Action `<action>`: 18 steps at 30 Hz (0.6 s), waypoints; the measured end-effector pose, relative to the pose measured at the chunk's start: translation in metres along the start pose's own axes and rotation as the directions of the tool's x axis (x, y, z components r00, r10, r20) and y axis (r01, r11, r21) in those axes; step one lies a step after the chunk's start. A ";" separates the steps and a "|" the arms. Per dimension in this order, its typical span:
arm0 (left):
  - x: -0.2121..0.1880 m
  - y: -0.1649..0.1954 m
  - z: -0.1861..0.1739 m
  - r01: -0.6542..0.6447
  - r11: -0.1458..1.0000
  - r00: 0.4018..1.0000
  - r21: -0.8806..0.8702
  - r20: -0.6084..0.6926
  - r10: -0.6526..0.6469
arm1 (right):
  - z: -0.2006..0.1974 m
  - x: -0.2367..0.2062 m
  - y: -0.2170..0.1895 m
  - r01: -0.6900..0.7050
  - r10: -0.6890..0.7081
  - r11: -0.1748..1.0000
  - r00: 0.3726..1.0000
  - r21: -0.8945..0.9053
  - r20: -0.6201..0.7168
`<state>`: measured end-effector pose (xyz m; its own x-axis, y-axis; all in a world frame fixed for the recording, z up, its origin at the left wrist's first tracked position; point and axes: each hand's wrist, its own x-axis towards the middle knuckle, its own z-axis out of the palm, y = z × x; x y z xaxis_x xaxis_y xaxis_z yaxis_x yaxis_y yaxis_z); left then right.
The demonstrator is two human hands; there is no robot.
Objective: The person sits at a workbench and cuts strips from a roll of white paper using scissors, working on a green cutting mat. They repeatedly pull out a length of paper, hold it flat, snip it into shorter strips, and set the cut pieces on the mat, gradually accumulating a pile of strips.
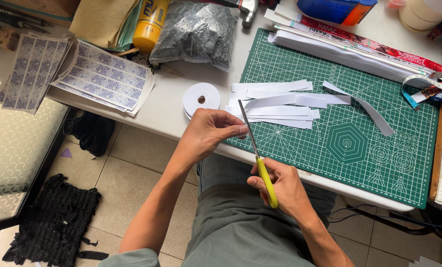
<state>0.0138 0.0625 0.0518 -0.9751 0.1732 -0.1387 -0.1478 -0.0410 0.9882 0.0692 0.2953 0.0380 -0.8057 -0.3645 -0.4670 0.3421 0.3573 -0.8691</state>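
At frame centre, scissors (258, 157) are clamped in the right hand (280, 190), blades angled up-left toward the left hand (212, 131), its grip closed on white tape.

A yellow bottle (150, 23) and a grey plastic bag (197, 30) sit beside patterned blue sheets (104, 76); a black woven mat (52, 222) lies on the tiled floor (127, 173).

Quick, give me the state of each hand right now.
Left hand: closed, fingers curled at the scissor blades; what it pinches cannot be told.
Right hand: closed on the yellow-handled scissors.
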 end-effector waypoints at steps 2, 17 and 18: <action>0.000 0.001 -0.001 0.001 1.000 1.000 0.012 -0.004 -0.001 | -0.001 -0.001 0.002 -0.021 0.022 0.999 1.000 0.028 -0.008; -0.024 0.027 0.000 -0.308 0.851 0.951 0.425 0.145 0.271 | -0.007 0.033 -0.062 0.209 -0.257 0.957 0.934 -0.204 -0.249; -0.025 0.027 0.001 -0.288 0.843 0.958 0.454 0.151 0.246 | -0.004 0.035 -0.065 0.212 -0.260 0.956 0.934 -0.203 -0.246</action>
<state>0.0340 0.0577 0.0822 -0.9449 0.3045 0.1198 0.2313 0.3627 0.9027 0.0168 0.2621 0.0788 -0.9602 -0.2213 -0.1702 0.0578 0.4386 -0.8968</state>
